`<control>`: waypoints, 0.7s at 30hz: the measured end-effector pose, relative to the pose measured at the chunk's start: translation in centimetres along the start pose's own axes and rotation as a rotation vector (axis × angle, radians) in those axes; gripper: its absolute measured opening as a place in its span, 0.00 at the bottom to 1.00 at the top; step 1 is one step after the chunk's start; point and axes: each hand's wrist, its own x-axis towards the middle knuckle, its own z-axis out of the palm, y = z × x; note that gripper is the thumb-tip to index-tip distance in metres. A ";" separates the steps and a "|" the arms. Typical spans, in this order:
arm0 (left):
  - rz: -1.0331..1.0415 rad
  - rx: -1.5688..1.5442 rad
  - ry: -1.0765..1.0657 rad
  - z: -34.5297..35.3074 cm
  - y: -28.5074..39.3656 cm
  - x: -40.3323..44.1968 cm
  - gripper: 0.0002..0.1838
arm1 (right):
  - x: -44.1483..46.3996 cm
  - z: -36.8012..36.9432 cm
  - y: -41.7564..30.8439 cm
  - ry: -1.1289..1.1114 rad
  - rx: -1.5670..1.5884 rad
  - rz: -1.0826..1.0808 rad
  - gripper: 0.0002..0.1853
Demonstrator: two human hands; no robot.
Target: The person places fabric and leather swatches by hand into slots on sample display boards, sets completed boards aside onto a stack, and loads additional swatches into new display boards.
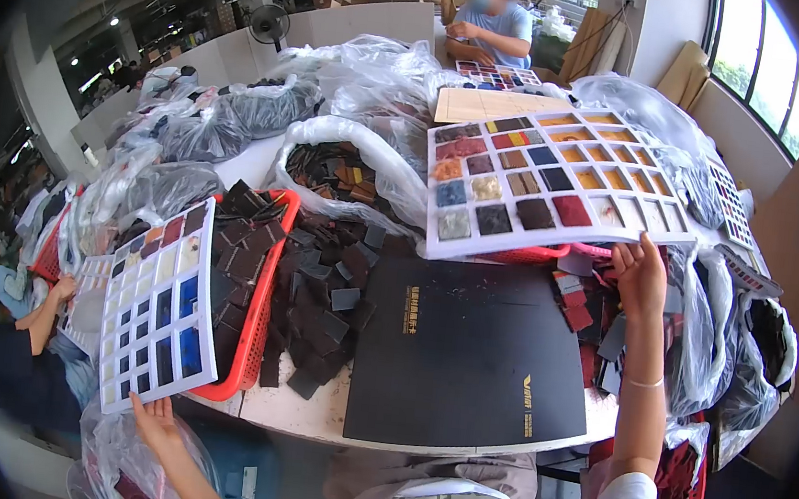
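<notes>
From where I stand, the person in the white T-shirt has a swatch board in each hand. The left hand (155,423) has its fingers closed on the bottom edge of the left swatch board (156,291), which tilts beside a red plastic basket (262,332) of dark swatches. The right hand (641,266) grips the lower edge of the right swatch board (506,241) — fingers bent over it, little gap showing — and that board slants above the far end of a black cover (466,362) with gold lettering. The cover lies on the white table (283,413), loose dark tiles (323,290) piled just left of it, red swatches (574,310) near its right side. Across the table, a masked co-worker (504,43) sits behind another swatch board (498,74).
</notes>
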 end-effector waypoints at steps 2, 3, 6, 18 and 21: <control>0.020 -0.054 -0.015 1.0 0.1 0.3 0.30 | 7.8 -2.2 3.3 0.004 0.016 0.045 0.12; 0.020 -0.048 0.002 2.0 0.7 -0.2 0.27 | 11.1 -2.5 4.9 0.048 0.033 0.063 0.14; -0.048 -0.087 -0.073 3.3 0.7 -2.5 0.22 | 20.0 -3.5 8.8 0.104 0.092 0.080 0.19; -0.220 -0.017 -0.530 20.8 -7.9 -29.0 0.12 | -12.5 14.4 17.1 -0.682 -0.159 0.797 0.32; -0.235 0.151 -0.614 20.6 -13.2 -33.8 0.13 | -15.9 14.5 18.0 -0.612 0.129 0.739 0.31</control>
